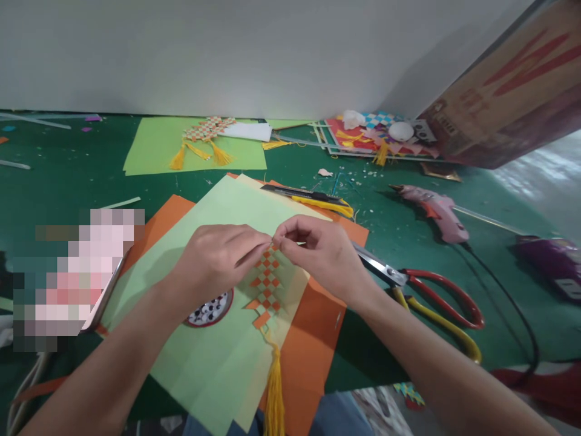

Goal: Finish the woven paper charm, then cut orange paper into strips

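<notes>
At frame centre, the left hand (218, 257) and right hand (320, 248) pinch the top of a woven orange-and-green paper ornament (267, 284), fingers narrowed on it. Its yellow tassel (275, 393) hangs toward the lower edge. Scissors (426, 297) lie just right of the right hand on the green table (59, 181), and light green paper (218, 357) lies beneath the ornament.

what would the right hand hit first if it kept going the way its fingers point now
Its fingers point left, so the right hand would most likely meet the left hand first; their fingertips already almost touch above the woven paper piece. Depth between them is hard to judge.
</notes>
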Demonstrator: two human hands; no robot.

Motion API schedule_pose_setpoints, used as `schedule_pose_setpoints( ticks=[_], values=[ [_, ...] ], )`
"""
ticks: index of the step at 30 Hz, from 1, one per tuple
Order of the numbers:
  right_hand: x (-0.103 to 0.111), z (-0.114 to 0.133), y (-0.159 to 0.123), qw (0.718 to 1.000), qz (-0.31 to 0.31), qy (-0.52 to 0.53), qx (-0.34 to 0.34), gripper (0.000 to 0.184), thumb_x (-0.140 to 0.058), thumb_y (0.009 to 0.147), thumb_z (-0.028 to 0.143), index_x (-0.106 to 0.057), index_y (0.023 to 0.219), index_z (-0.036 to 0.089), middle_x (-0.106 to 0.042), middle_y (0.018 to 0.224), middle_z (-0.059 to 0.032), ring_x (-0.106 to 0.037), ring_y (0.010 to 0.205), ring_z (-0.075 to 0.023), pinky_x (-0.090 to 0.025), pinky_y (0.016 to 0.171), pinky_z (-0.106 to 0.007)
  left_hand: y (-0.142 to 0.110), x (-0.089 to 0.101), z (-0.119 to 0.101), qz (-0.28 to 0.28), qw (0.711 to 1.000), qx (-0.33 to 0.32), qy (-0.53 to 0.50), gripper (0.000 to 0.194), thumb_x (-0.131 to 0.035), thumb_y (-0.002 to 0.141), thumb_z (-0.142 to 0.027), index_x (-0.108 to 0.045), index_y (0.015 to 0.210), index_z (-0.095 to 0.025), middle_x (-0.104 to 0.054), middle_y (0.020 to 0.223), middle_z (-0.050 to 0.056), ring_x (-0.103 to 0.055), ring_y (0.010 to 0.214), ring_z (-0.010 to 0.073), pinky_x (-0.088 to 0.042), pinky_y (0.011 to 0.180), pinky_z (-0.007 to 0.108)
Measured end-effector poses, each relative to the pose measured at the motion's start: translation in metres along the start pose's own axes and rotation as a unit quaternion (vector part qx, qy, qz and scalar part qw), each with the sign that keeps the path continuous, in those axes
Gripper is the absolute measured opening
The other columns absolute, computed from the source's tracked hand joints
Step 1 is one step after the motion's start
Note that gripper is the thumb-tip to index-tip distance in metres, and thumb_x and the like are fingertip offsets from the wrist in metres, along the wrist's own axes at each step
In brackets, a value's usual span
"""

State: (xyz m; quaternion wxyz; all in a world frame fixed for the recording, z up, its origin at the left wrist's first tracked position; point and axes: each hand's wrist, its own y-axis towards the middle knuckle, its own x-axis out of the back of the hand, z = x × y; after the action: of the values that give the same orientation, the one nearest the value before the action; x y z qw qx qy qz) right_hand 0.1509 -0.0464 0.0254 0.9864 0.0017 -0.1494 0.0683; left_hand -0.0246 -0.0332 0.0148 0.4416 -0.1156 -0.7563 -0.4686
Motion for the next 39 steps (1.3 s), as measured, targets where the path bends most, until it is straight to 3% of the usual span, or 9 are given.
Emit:
schedule_pose_setpoints(
  ticks=[14, 23, 31, 39],
  values=[
    [0.007, 0.000, 0.003, 0.998, 0.024, -0.042, 0.040, 0.007, -0.051, 0.068, 0.017, -0.058, 0.068, 0.018, -0.044, 0.053, 0.0047, -0.038, 0.051, -0.0083, -0.031, 0.047, -0.022, 0.009, 0.005, -0.009, 0.060, 0.984, 0.085, -0.148, 0.016, -0.051, 0.087, -0.016, -0.062, 0.076, -0.020, -0.066, 0.063, -0.004, -0.057, 0.054, 0.0087, -0.042, 0.054, 0.020],
    [0.004, -0.001, 0.001, 0.998, 0.032, -0.034, 0.045, 0.009, -0.049, 0.073, 0.019, -0.058, 0.072, 0.018, -0.051, 0.055, 0.0035, -0.046, 0.050, -0.0083, -0.036, 0.047, -0.022, 0.010, 0.004, -0.010, 0.071, 0.973, 0.146, -0.163, 0.015, -0.053, 0.085, -0.019, -0.063, 0.074, -0.020, -0.067, 0.065, -0.004, -0.057, 0.054, 0.0088, -0.043, 0.054, 0.020],
    [0.006, -0.004, -0.002, 0.978, 0.014, -0.144, 0.152, 0.014, -0.050, 0.074, 0.012, -0.063, 0.072, 0.018, -0.059, 0.062, 0.0013, -0.050, 0.056, -0.0089, -0.038, 0.052, -0.021, 0.009, 0.003, -0.005, 0.063, 0.974, 0.147, -0.158, 0.014, -0.053, 0.084, -0.017, -0.062, 0.075, -0.020, -0.067, 0.066, -0.004, -0.059, 0.056, 0.0088, -0.043, 0.054, 0.019],
    [0.006, -0.004, 0.001, 0.990, 0.033, -0.076, 0.116, 0.014, -0.051, 0.084, 0.020, -0.062, 0.075, 0.018, -0.059, 0.061, 0.0012, -0.052, 0.054, -0.0092, -0.043, 0.055, -0.023, 0.010, 0.003, -0.005, 0.065, 0.974, 0.153, -0.156, 0.013, -0.055, 0.086, -0.019, -0.063, 0.075, -0.020, -0.067, 0.065, -0.004, -0.060, 0.056, 0.0087, -0.042, 0.054, 0.019]
  ],
)
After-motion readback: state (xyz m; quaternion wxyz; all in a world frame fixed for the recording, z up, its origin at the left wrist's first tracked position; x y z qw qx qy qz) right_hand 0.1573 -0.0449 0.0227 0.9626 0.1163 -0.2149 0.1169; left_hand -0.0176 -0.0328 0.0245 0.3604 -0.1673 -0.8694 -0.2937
